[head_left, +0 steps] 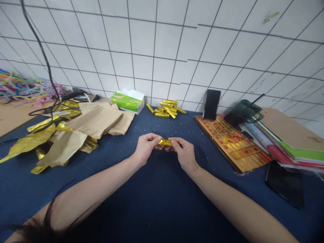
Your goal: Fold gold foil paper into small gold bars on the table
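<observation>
- white tiles with dark joints form the wall behind a dark blue table; clock directions are taken from the gold roll, 12 being toward the wall.
- roll: shiny gold, near the middle of the view, between the two hands, lying along the 9-to-3 line; cannot tell whether it touches the table.
- left hand: at 9, thumb and fingers pinched on the roll's left end.
- right hand: at 3, thumb and fingers pinched on the right end.
- pile: more gold rolls at 12, near the wall, lying across one another.
- tissue box: green and white, between 10 and 11, a tissue poking out of the top.
- brown paper: overlapping pieces at 10.
- foil: gold, crumpled, at 9, beside and partly under the paper.
- cable: black, drops from upper left and loops over the foil.
- strips: many-coloured tangle, far out at 10.
- phone: upright, between 1 and 2, at the far end of a red-gold packet lying at 3.
- cup: dark green, with a handle, at 2.
- folders: stacked at 3, beyond the packet.
- black slab: flat, near 4.
</observation>
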`<state>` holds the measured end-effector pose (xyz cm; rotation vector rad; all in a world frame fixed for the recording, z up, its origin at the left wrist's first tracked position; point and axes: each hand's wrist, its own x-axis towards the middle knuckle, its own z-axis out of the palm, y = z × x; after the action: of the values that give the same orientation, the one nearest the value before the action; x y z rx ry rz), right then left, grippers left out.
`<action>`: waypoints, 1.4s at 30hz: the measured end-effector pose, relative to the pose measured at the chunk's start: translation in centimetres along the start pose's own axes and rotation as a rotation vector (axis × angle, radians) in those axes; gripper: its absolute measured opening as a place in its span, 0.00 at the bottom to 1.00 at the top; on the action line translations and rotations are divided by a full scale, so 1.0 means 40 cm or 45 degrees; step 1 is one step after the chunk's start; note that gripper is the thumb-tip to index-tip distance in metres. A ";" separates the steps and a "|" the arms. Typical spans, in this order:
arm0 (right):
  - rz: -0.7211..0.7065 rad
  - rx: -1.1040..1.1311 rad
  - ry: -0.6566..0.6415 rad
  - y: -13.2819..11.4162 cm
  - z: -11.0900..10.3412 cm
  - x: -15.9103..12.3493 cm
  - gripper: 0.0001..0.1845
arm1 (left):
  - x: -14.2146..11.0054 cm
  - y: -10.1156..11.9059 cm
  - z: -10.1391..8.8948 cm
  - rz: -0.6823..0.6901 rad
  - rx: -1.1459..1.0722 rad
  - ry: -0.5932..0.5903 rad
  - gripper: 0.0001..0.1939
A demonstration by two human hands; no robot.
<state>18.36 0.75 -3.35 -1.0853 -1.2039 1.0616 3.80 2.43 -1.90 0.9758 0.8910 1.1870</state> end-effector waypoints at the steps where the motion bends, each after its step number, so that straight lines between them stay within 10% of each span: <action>1: 0.003 0.020 0.002 0.000 0.000 0.000 0.11 | 0.000 0.000 0.000 0.015 0.000 0.002 0.12; 15: -0.019 0.143 -0.016 0.017 -0.004 0.013 0.16 | 0.013 0.005 -0.013 0.271 0.210 -0.018 0.12; 42: -0.084 -0.024 -0.058 0.010 -0.007 0.002 0.10 | 0.015 -0.003 -0.019 0.134 0.264 -0.092 0.10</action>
<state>18.61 0.88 -3.75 -1.0336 -1.2798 1.0313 3.22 3.10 -2.28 1.2385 0.9274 1.1556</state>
